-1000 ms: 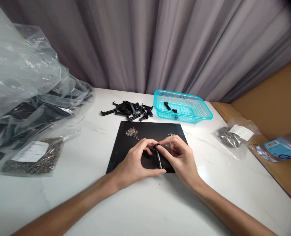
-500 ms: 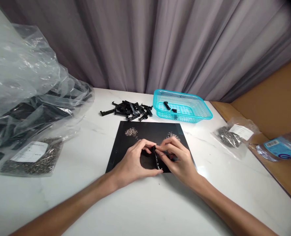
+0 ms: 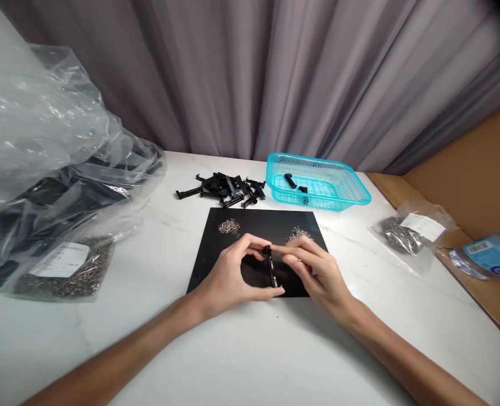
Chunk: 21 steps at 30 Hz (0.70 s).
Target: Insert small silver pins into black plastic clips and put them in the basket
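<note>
A slim black plastic piece stands lengthwise over the black mat. My left hand grips it by both ends, thumb at the near end and fingertips at the far end. The index finger of my right hand reaches across to touch the far end. Its thumb and other fingers are curled together, with a tiny glint between them that is too small to name. Beyond the hands lie two heaps of small metal parts, a left heap and a right heap partly covered by my right hand.
Several black plastic pieces are piled behind the mat. Beside them, a blue basket contains a few similar pieces. Bags of metal parts lie left and right, below a large plastic bag and near a blue-labelled package.
My right index finger has straightened onto the far end of the black piece. The thin dark item seen at the right fingertips no longer shows. The view has shifted slightly.
</note>
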Each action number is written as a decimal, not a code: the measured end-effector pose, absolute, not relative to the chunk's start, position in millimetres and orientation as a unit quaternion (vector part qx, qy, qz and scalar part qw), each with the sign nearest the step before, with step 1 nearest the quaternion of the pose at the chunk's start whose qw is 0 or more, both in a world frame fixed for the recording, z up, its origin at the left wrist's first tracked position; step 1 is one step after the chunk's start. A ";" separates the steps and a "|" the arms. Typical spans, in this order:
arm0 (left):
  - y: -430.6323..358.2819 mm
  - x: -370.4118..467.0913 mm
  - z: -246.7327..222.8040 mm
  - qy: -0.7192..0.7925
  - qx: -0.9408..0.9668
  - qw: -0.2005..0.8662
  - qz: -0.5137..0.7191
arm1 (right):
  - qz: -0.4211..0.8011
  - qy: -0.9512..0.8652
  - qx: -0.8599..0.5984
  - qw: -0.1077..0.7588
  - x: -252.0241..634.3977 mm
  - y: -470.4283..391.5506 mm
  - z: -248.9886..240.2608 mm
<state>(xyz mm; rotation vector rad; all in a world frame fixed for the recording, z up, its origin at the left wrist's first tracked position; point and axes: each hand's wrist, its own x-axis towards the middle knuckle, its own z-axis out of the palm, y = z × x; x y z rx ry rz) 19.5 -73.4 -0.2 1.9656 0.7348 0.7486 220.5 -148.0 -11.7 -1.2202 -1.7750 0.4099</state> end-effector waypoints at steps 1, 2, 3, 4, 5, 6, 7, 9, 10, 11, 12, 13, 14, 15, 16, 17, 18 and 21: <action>-73.6 20.1 1.5 0.296 0.784 0.452 0.305 | 0.160 -0.714 -0.496 0.468 222.3 -148.1 -10.5; -73.9 20.7 3.0 0.296 0.778 0.462 0.308 | 0.150 -0.704 -0.498 0.483 223.8 -148.4 -9.1; -74.4 21.0 4.3 0.297 0.772 0.469 0.310 | 0.138 -0.691 -0.503 0.500 225.2 -148.7 -7.5; -74.9 21.2 5.2 0.297 0.768 0.475 0.310 | 0.125 -0.675 -0.513 0.515 226.5 -149.1 -5.8; -75.3 21.2 5.7 0.297 0.766 0.479 0.310 | 0.113 -0.657 -0.527 0.527 228.0 -149.3 -3.9; -75.6 21.1 5.8 0.297 0.764 0.483 0.308 | 0.106 -0.638 -0.543 0.535 229.6 -149.4 -1.9; -75.8 20.9 5.6 0.297 0.763 0.486 0.306 | 0.109 -0.618 -0.561 0.540 231.4 -149.4 0.2; -75.8 20.6 4.5 0.297 0.762 0.490 0.302 | 0.153 -0.582 -0.586 0.543 235.1 -148.5 4.5; -75.6 20.5 3.9 0.296 0.762 0.491 0.301 | 0.188 -0.568 -0.588 0.544 236.6 -147.8 6.6; -75.3 20.5 3.2 0.297 0.762 0.491 0.301 | 0.226 -0.559 -0.581 0.547 237.6 -147.1 8.6; -75.1 20.5 2.7 0.297 0.762 0.492 0.299 | 0.259 -0.553 -0.570 0.549 238.2 -146.3 10.4; -74.9 20.5 2.3 0.297 0.762 0.492 0.298 | 0.286 -0.552 -0.556 0.552 238.1 -145.6 11.9; -74.8 20.5 2.0 0.297 0.764 0.492 0.295 | 0.304 -0.554 -0.541 0.555 237.6 -145.1 13.0; -74.7 20.5 1.9 0.296 0.765 0.492 0.292 | 0.318 -0.557 -0.528 0.557 236.8 -144.8 13.6; -74.7 20.5 2.0 0.294 0.767 0.492 0.288 | 0.328 -0.560 -0.518 0.558 235.7 -144.6 13.8; -74.7 20.5 2.1 0.291 0.769 0.492 0.285 | 0.333 -0.562 -0.512 0.557 234.6 -144.5 13.5; -74.8 20.4 2.4 0.288 0.771 0.491 0.284 | 0.335 -0.565 -0.509 0.557 233.6 -144.6 12.8; -75.4 20.2 3.2 0.284 0.775 0.488 0.282 | 0.335 -0.571 -0.503 0.555 231.8 -144.9 9.7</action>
